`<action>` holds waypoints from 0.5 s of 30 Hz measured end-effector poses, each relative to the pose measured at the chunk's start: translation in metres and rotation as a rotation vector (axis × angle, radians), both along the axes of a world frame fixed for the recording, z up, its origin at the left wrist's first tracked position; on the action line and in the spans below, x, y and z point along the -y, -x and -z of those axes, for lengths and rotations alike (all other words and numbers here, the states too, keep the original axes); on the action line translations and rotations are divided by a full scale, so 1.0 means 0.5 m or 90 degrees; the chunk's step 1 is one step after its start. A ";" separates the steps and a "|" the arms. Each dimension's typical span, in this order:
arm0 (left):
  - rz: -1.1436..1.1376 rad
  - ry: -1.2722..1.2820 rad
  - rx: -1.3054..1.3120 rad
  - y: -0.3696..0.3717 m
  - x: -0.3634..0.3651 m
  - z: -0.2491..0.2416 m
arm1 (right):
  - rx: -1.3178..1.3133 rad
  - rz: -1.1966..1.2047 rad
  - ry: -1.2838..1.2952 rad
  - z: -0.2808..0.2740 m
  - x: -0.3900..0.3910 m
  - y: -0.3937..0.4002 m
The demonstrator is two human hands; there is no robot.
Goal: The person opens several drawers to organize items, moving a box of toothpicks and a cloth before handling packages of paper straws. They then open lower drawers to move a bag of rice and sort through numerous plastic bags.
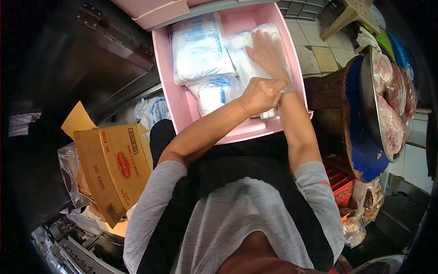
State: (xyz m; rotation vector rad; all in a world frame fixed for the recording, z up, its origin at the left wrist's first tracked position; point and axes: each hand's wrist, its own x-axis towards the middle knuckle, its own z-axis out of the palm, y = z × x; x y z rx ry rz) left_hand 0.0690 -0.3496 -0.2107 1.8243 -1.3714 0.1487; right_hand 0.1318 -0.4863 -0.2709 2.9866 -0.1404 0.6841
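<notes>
An open pink drawer [182, 107] holds several white plastic packs with blue print [198, 48]. My right hand [269, 52] wears a thin clear plastic glove and lies flat, fingers spread, on a pack at the drawer's right side. My left hand [261, 94] is closed at my right wrist, pinching the cuff of that clear glove. A smaller pack [212, 93] lies just left of my left hand.
A brown cardboard box [114, 169] stands on the floor to the left beside a dark metal cabinet. On the right, a metal tray of raw meat [390, 91] rests on a blue-topped wooden block [360, 137]. A red crate [342, 185] sits below it.
</notes>
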 end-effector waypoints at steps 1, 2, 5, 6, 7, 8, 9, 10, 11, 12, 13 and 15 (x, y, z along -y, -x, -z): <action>0.000 0.000 0.008 -0.010 -0.003 -0.005 | -0.039 0.006 0.035 0.007 0.013 -0.043; -0.030 0.010 0.013 -0.020 -0.007 -0.010 | -0.031 0.007 0.038 0.022 0.033 -0.085; -0.092 0.018 -0.001 -0.033 -0.013 -0.017 | -0.110 -0.003 -0.053 0.023 0.049 -0.119; -0.125 0.016 -0.014 -0.040 -0.013 -0.018 | -0.232 0.003 0.003 -0.039 0.032 -0.095; -0.129 0.018 -0.013 -0.045 -0.015 -0.019 | -0.353 0.010 0.059 -0.080 0.014 -0.074; -0.136 0.016 -0.020 -0.048 -0.015 -0.018 | -0.352 0.009 0.063 -0.070 0.002 -0.064; -0.142 0.014 -0.029 -0.049 -0.015 -0.017 | -0.257 0.091 -0.041 -0.048 -0.008 -0.055; -0.143 0.018 -0.030 -0.050 -0.014 -0.014 | -0.158 0.170 -0.142 -0.035 -0.019 -0.043; -0.146 -0.003 -0.050 -0.051 -0.013 -0.009 | -0.158 0.169 -0.138 -0.021 -0.024 -0.017; -0.149 -0.026 -0.071 -0.053 -0.013 -0.005 | -0.233 0.055 -0.068 -0.015 -0.031 0.023; -0.151 -0.023 -0.071 -0.056 -0.011 -0.002 | -0.306 -0.061 0.005 0.002 -0.024 0.043; -0.114 -0.025 -0.086 -0.057 -0.006 0.006 | -0.246 -0.138 0.011 0.096 -0.005 0.043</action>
